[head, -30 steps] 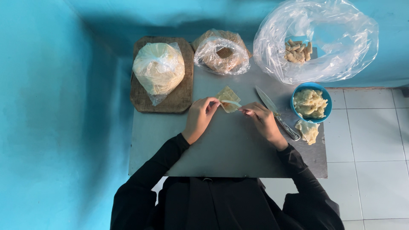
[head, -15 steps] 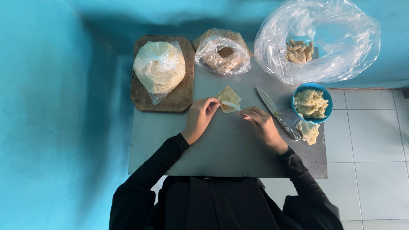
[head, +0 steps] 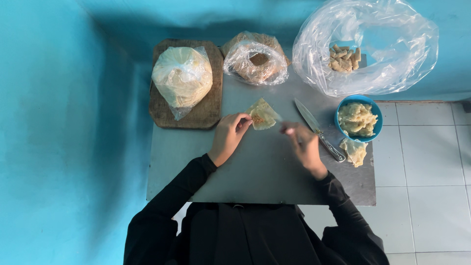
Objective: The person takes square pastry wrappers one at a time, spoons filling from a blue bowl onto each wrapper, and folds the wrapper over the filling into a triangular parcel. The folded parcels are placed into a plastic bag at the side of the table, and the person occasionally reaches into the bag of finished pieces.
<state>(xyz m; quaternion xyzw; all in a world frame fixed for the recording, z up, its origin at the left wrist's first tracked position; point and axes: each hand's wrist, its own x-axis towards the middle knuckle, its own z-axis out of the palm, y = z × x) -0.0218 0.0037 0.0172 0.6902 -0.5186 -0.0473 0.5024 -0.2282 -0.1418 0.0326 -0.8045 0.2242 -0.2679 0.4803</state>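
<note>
A thin pale wrapper with a dab of brown filling (head: 263,115) lies on the grey metal table (head: 255,172), partly folded into a triangle. My left hand (head: 229,137) pinches its left edge. My right hand (head: 303,145) is just right of the wrapper, apart from it, fingers loosely curled and blurred, holding nothing that I can see.
A knife (head: 319,131) lies right of my right hand. A blue bowl of pale scraps (head: 358,118) and a loose scrap (head: 354,150) sit at the right. At the back: bagged wrappers (head: 182,78) on a wooden board (head: 206,108), bagged filling (head: 255,61), a large clear bag of rolls (head: 365,46).
My right hand has let go of the wrapper and drawn back to the right. The left hand still holds the wrapper's edge.
</note>
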